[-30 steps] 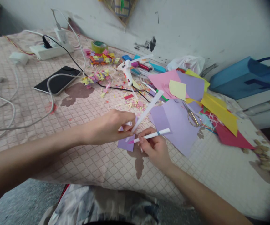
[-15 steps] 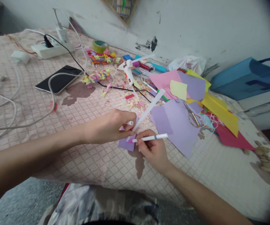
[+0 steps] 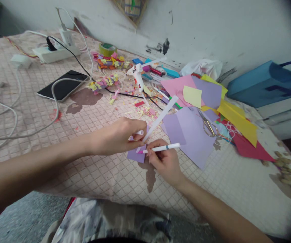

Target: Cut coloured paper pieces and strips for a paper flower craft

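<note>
My right hand (image 3: 166,163) grips a white felt-tip marker (image 3: 166,147) with a blue-grey band. Its pink tip rests at a small purple paper piece (image 3: 136,156) on the tablecloth. Closed fingers of my left hand (image 3: 121,135) press down on a long, flat, whitish strip (image 3: 160,118), whose lower end lies over the purple paper. Tucked in the same hand is a short white tube (image 3: 139,132) that looks like the marker's cap. My left fingers partly hide the paper.
Purple sheets (image 3: 196,141) and gold-handled scissors (image 3: 209,128) lie to the right. Behind my hands are a glue gun (image 3: 138,77), paper scraps (image 3: 147,113) and green tape (image 3: 108,49). On the left are a black tablet (image 3: 64,84), cables and a power strip (image 3: 55,54). A blue bag (image 3: 266,84) stands far right.
The marker's back end has dipped very slightly. Both hands, the strip and the purple paper otherwise stay in place.
</note>
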A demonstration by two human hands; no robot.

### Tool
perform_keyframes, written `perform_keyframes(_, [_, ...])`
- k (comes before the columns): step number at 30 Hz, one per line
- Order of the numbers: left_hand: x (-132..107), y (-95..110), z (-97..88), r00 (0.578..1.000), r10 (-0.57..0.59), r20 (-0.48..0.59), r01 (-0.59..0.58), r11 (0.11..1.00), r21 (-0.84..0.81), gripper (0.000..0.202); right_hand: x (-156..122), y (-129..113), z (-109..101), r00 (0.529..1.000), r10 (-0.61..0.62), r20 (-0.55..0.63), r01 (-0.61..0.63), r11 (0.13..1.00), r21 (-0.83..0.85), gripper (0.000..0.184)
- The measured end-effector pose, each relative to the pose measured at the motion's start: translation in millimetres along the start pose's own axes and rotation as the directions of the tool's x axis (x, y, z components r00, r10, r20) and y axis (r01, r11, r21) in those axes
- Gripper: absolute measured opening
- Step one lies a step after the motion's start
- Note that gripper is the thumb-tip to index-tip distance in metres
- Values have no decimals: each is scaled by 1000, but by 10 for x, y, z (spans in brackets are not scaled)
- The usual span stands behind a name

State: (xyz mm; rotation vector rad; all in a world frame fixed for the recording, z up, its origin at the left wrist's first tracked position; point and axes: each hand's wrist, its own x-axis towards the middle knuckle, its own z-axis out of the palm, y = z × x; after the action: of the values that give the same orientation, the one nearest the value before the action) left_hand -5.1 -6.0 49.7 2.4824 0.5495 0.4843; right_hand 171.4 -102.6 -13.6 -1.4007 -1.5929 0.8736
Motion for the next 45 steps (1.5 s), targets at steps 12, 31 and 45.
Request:
perform_keyframes(12, [4, -3, 3, 999, -29, 33, 29, 1000, 7, 5, 62, 1, -24, 994, 105, 2, -105, 992, 77, 9])
perform_keyframes(31, [5, -12, 11, 999, 32, 6, -32, 999, -19, 13, 431, 7, -103, 965, 112, 237, -116, 993, 1, 9])
perform_keyframes(45, [-15, -8, 24, 996, 78, -34, -79, 996, -40, 6, 1041, 5, -158, 694, -119, 710, 28, 990, 139, 7])
